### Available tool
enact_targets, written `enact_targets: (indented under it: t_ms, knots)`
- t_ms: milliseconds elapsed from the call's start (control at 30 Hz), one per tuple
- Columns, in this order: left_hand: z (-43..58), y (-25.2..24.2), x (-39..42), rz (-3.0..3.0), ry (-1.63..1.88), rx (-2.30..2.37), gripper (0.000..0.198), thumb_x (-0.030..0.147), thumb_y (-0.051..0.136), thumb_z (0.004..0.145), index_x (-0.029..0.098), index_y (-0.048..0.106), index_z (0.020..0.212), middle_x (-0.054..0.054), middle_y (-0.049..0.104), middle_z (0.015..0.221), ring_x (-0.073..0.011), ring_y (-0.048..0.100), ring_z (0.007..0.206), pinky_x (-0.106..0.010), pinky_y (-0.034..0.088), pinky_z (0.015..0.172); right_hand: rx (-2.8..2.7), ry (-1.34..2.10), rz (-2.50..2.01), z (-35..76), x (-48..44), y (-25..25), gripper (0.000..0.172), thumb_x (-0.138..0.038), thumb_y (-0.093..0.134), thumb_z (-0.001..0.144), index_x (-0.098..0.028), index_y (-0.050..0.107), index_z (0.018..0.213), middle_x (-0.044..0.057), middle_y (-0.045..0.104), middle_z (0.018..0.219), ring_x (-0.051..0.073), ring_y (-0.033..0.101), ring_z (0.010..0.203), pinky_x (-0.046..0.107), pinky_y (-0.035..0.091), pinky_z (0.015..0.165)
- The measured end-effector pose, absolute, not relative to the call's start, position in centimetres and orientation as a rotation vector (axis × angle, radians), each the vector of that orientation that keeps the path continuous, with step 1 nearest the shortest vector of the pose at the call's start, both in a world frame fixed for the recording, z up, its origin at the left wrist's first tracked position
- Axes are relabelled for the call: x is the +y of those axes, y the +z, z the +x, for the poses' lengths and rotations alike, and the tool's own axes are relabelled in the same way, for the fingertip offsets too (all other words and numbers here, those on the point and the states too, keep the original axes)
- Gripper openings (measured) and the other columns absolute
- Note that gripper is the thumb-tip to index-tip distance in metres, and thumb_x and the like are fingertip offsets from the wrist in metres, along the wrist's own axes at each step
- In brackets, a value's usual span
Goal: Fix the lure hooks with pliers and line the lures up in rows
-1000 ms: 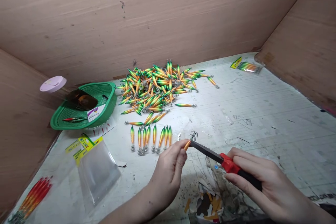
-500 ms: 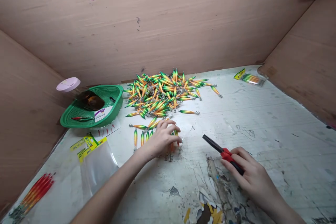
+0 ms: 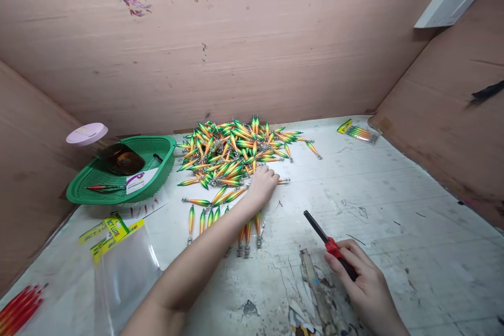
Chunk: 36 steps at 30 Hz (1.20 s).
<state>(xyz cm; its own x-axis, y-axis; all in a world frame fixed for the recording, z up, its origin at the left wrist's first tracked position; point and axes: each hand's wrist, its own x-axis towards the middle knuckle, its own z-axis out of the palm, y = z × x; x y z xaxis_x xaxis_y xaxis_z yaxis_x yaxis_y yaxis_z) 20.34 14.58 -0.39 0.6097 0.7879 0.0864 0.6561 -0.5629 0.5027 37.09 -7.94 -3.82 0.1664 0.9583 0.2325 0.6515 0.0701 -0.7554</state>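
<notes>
Left hand at the near edge of a heap of squid jigs, right hand gripping long-nose pliers.
The left hand (image 3: 264, 185) reached over the row of squid jigs (image 3: 191, 219) to the heap of green-and-orange squid jigs (image 3: 232, 169); its fingers were curled together beside a jig whose hooked end showed to the right, though whether they were clamped on it could not be told. The right hand (image 3: 364, 283) was closed around the red-and-black handles of the long-nose pliers (image 3: 317, 227), their tip pointing away over the white work surface (image 3: 378, 194), well apart from the heap. On the left stood a green plastic basket (image 3: 172, 160), with clear yellow-headed bags (image 3: 128, 278) nearer the person.
</notes>
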Motion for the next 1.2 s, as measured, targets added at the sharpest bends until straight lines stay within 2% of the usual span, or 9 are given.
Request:
enact_targets:
  t_ms: [100, 200, 300, 400, 567, 700, 800, 933, 1200]
  knots:
    - [18.8, 0.7, 11.4, 2.198, 0.503, 1.093, 0.02, 0.013, 0.052, 0.094, 0.013, 0.067, 0.108, -0.014, 0.072, 0.102, -0.0233, 0.067, 0.097, -0.038, 0.053, 0.086, -1.519, 0.492, -1.647, 37.0, -8.0, -3.3, 0.027, -0.039, 0.055, 0.097, -0.022, 0.066, 0.079, 0.004, 0.063, 0.082, 0.018, 0.065, 0.076, 0.023, 0.053, 0.063]
    - [16.7, 2.3, 7.4, 1.821, 0.503, 0.907, 0.03, 0.027, 0.044, 0.101, 0.01, 0.061, 0.119, -0.012, 0.074, 0.094, -0.0174, 0.072, 0.082, -0.031, 0.056, 0.077, -1.464, 0.479, -1.662, 36.6, -7.9, -2.9, 0.028, -0.04, 0.056, 0.097, -0.021, 0.067, 0.079, 0.004, 0.063, 0.081, 0.019, 0.065, 0.077, 0.024, 0.053, 0.064]
    - [15.1, 4.0, 4.2, 0.988, 0.508, 0.671, 0.036, 0.038, 0.066, 0.09, 0.012, 0.065, 0.114, -0.009, 0.073, 0.086, -0.0171, 0.072, 0.078, -0.031, 0.055, 0.08, -1.445, 0.467, -1.68, 36.2, -7.8, -2.9, 0.028, -0.041, 0.056, 0.096, -0.021, 0.069, 0.081, 0.004, 0.063, 0.083, 0.019, 0.065, 0.079, 0.026, 0.052, 0.065]
    - [14.3, 5.0, 2.8, 0.677, 0.478, 0.587, 0.042, 0.041, 0.081, 0.077, 0.014, 0.069, 0.107, -0.007, 0.072, 0.082, -0.0168, 0.071, 0.076, -0.032, 0.054, 0.082, -1.432, 0.466, -1.699, 35.9, -7.9, -3.0, 0.028, -0.042, 0.056, 0.096, -0.021, 0.069, 0.081, 0.004, 0.062, 0.083, 0.018, 0.064, 0.077, 0.026, 0.052, 0.067]
    - [14.5, 3.1, 3.9, 1.617, 0.601, 0.71, 0.014, 0.023, 0.059, 0.094, 0.019, 0.071, 0.096, -0.01, 0.068, 0.1, -0.0219, 0.068, 0.095, -0.04, 0.05, 0.094, -1.444, 0.458, -1.706, 36.1, -8.1, -3.2, 0.027, -0.042, 0.058, 0.095, -0.021, 0.069, 0.082, 0.004, 0.062, 0.085, 0.018, 0.064, 0.076, 0.025, 0.051, 0.063]
    - [15.0, 0.4, 5.7, 2.444, 0.366, 0.698, 0.027, 0.003, 0.058, 0.088, 0.02, 0.064, 0.068, -0.006, 0.069, 0.087, -0.0203, 0.065, 0.097, -0.041, 0.041, 0.108, -1.462, 0.402, -1.692, 36.5, -8.2, -3.7, 0.028, -0.043, 0.06, 0.093, -0.021, 0.068, 0.078, 0.004, 0.063, 0.084, 0.017, 0.065, 0.075, 0.023, 0.052, 0.065]
    - [14.5, -0.7, 6.6, 2.477, 0.332, 0.841, 0.02, 0.004, 0.066, 0.084, 0.021, 0.065, 0.072, -0.005, 0.07, 0.094, -0.0213, 0.064, 0.101, -0.035, 0.047, 0.098, -1.493, 0.346, -1.675, 36.9, -8.2, -4.2, 0.026, -0.043, 0.06, 0.093, -0.021, 0.069, 0.081, 0.004, 0.064, 0.085, 0.018, 0.066, 0.076, 0.023, 0.053, 0.065]
    - [12.2, -0.9, 8.3, 2.376, 0.442, 1.416, 0.022, 0.002, 0.051, 0.088, 0.016, 0.066, 0.096, -0.016, 0.066, 0.106, -0.031, 0.06, 0.104, -0.045, 0.048, 0.087, -1.563, 0.314, -1.686, 37.4, -8.3, -4.9, 0.024, -0.042, 0.061, 0.092, -0.022, 0.07, 0.083, 0.005, 0.065, 0.089, 0.019, 0.068, 0.08, 0.023, 0.055, 0.065]
    - [9.6, -0.4, 11.4, 2.015, 0.567, 1.669, 0.014, 0.009, 0.062, 0.078, 0.02, 0.055, 0.073, -0.01, 0.06, 0.09, -0.031, 0.055, 0.104, -0.046, 0.044, 0.093, -1.533, 0.308, -1.69, 37.1, -8.2, -4.9, 0.027, -0.045, 0.06, 0.092, -0.022, 0.071, 0.082, 0.005, 0.065, 0.087, 0.019, 0.068, 0.078, 0.023, 0.055, 0.063]
